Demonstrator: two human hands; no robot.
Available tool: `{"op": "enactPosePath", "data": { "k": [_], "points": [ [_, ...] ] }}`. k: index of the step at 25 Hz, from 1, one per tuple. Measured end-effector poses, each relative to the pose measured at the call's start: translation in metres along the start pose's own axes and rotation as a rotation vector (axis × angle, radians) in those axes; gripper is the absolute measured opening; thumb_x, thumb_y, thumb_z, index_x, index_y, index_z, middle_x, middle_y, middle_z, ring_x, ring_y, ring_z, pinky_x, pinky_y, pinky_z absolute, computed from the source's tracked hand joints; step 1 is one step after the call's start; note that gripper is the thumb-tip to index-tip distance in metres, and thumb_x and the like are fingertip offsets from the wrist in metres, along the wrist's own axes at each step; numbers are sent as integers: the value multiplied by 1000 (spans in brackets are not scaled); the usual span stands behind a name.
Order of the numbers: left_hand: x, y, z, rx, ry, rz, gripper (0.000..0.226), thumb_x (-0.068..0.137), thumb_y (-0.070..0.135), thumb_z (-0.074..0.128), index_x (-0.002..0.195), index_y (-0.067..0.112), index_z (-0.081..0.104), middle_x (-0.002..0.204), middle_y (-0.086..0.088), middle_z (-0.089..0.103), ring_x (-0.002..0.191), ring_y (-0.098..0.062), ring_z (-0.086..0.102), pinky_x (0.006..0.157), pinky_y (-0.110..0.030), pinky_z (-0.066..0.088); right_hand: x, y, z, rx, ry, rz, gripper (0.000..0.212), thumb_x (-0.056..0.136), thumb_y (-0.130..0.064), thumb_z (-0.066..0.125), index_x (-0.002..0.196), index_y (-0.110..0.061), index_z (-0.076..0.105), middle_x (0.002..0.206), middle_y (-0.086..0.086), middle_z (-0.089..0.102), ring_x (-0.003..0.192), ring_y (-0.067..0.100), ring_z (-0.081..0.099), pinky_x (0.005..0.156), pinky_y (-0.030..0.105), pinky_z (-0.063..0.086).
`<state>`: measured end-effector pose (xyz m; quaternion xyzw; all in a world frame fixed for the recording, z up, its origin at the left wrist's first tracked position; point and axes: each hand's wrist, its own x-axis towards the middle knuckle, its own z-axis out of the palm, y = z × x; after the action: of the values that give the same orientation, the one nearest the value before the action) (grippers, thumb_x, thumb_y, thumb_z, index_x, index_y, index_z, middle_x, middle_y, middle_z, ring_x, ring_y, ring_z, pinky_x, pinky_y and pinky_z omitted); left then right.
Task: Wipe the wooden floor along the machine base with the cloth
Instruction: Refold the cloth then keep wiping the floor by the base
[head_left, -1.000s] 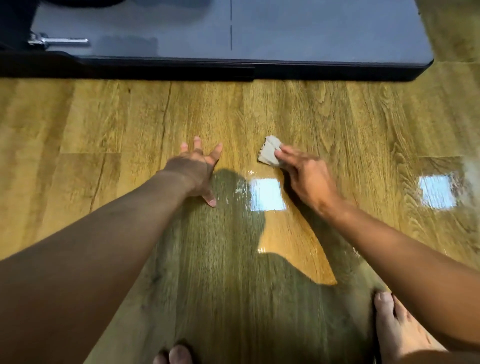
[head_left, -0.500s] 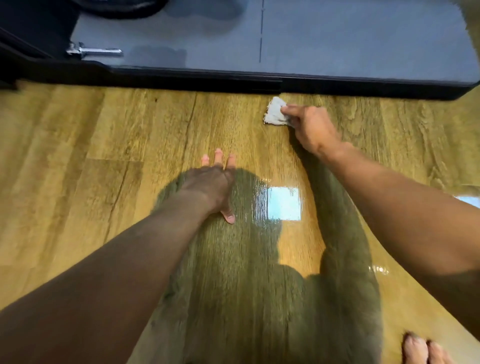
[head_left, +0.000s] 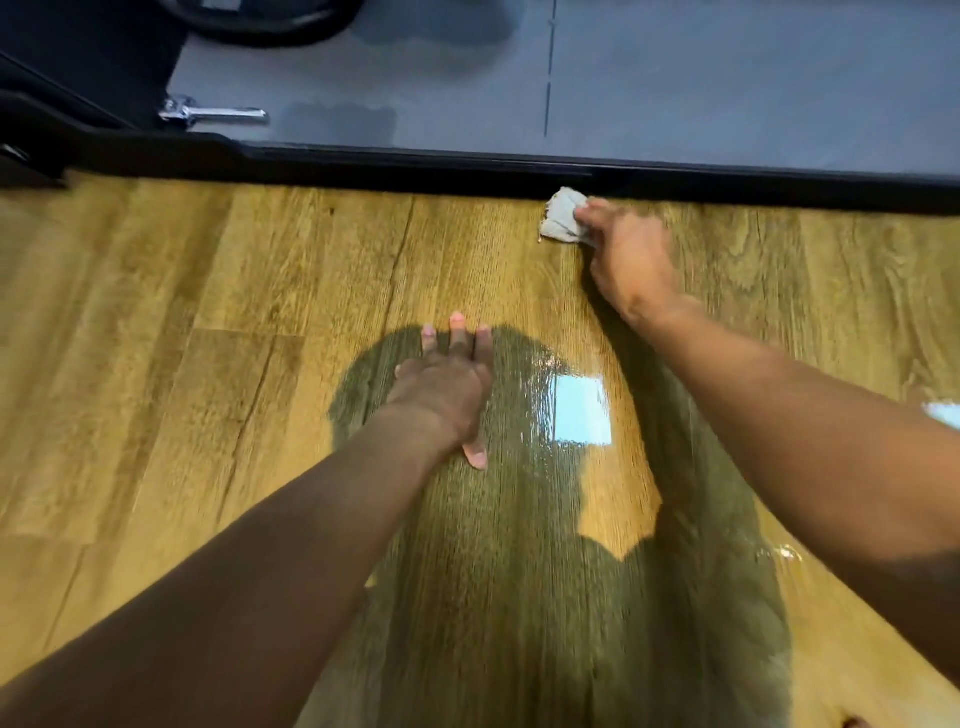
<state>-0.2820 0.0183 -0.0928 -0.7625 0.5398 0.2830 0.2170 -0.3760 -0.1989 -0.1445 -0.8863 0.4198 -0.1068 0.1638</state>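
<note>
A small grey-white cloth (head_left: 560, 217) lies on the wooden floor (head_left: 270, 270), right against the black edge of the machine base (head_left: 415, 163). My right hand (head_left: 626, 257) holds the cloth from its right side, fingers curled over it, pressing it to the floor. My left hand (head_left: 447, 387) rests flat on the floor nearer to me, fingers straight and together, thumb out to the right. It holds nothing.
The machine's grey deck (head_left: 675, 78) spans the top of the view, with a chrome lever (head_left: 213, 114) at its left and a dark curved part (head_left: 270, 21) above. Bright window reflections (head_left: 582, 410) shine on the glossy floor. A toe (head_left: 857, 722) shows at the bottom right.
My right hand has pushed the cloth away from me, from mid-floor up to the machine base edge. My left hand stays planted, its fingers now closer together.
</note>
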Motion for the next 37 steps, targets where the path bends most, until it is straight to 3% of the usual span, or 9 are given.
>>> {"op": "enactPosePath", "data": {
  "k": [3, 8, 11, 14, 21, 24, 27, 33, 37],
  "points": [
    [-1, -1, 3, -15, 28, -1, 134, 65, 43, 80, 146, 7, -21, 156, -18, -13, 143, -41, -1, 110, -51, 25, -50, -24, 17, 50, -42, -39, 37, 97, -10, 51, 132, -22, 53, 140, 1, 49, 103, 16, 63, 95, 32, 50],
    [-2, -4, 4, -36, 37, -13, 136, 62, 48, 80, 148, 5, -17, 158, -15, -5, 144, -37, 6, 110, -48, 25, -96, -8, -1, 10, -268, -643, 48, 88, -9, 62, 131, -26, 51, 139, 2, 50, 120, 22, 56, 101, 36, 39],
    [-3, -6, 5, -39, 48, 13, 134, 64, 53, 78, 149, 9, -16, 159, -10, 3, 144, -35, 13, 110, -47, 26, -35, -9, -4, -8, -218, -421, 38, 95, -11, 52, 130, -25, 53, 143, 3, 44, 116, 23, 58, 101, 24, 36],
    [-8, -19, 3, -46, 61, 27, 131, 65, 50, 80, 151, 14, -12, 159, -4, -13, 146, -31, 0, 111, -50, 24, -32, -39, 13, 35, -87, -76, 47, 95, 1, 46, 137, -20, 46, 149, 2, 37, 127, 23, 48, 110, 36, 36],
    [-23, -76, 27, -248, -38, -229, 132, 63, 56, 79, 149, 25, -16, 154, -18, -22, 138, -51, -9, 109, -62, 24, -157, -42, 11, 134, -260, -712, 51, 83, -2, 61, 129, -21, 56, 138, 2, 52, 124, 17, 51, 103, 32, 43],
    [-22, -79, 22, -263, -74, -199, 134, 64, 47, 83, 147, 27, -20, 153, -15, -25, 138, -50, -12, 111, -55, 26, -106, -48, 6, 109, -212, -433, 45, 92, -4, 57, 131, -25, 52, 144, -1, 42, 127, 16, 48, 105, 25, 36],
    [-25, -86, 22, -245, -78, -190, 136, 65, 38, 85, 145, 31, -24, 153, -11, -27, 140, -47, -12, 111, -51, 29, -107, -69, 11, 98, -120, -195, 54, 90, 8, 50, 135, -21, 50, 146, 0, 40, 132, 19, 43, 111, 39, 32],
    [-27, -89, 29, -163, -19, -181, 137, 62, 47, 83, 146, 29, -23, 155, -12, -20, 142, -46, -3, 110, -53, 31, -202, -60, 7, 71, -332, -869, 62, 76, 0, 57, 131, -27, 54, 140, -4, 50, 125, 16, 51, 103, 30, 41],
    [-26, -91, 34, -175, 14, -172, 139, 58, 48, 84, 145, 32, -23, 156, -10, -17, 142, -45, -2, 109, -53, 29, -146, -71, 12, 104, -195, -503, 56, 85, 4, 61, 131, -28, 52, 141, -2, 45, 125, 18, 51, 106, 30, 33]
  ]
}}
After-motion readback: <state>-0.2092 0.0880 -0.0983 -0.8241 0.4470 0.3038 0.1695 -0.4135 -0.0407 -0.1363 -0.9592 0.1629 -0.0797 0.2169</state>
